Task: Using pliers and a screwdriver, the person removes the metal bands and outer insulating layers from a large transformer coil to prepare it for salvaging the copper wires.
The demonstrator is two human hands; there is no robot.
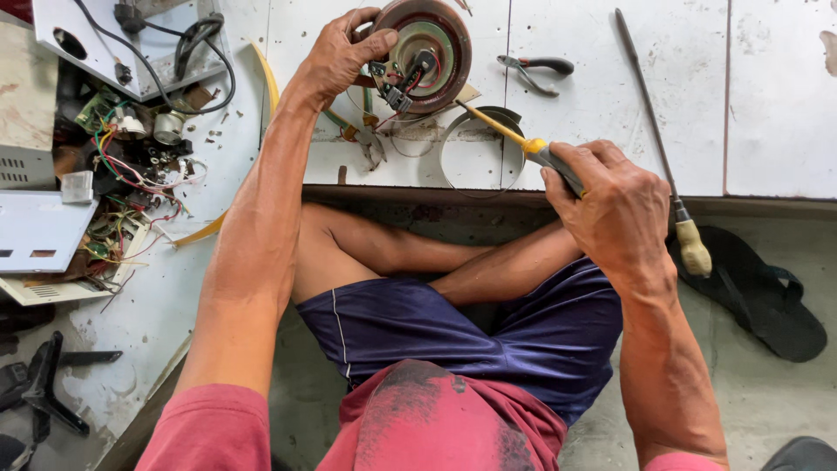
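My left hand [342,54] grips the rim of a round reddish-brown motor part [425,52] with wires and a connector at its centre, tilted up on the white board [610,131]. My right hand [610,205] is closed on the grey and yellow handle of a screwdriver [514,139]. Its yellow shaft points up and left, with the tip close to the lower edge of the round part. A metal ring [471,148] lies on the board under the shaft.
Pliers [534,70] lie right of the round part. A long screwdriver with a pale handle [671,174] rests over the board's edge. Opened electronics with coloured wires [131,174] sit at left. A black sandal [757,292] lies at right. My crossed legs are below.
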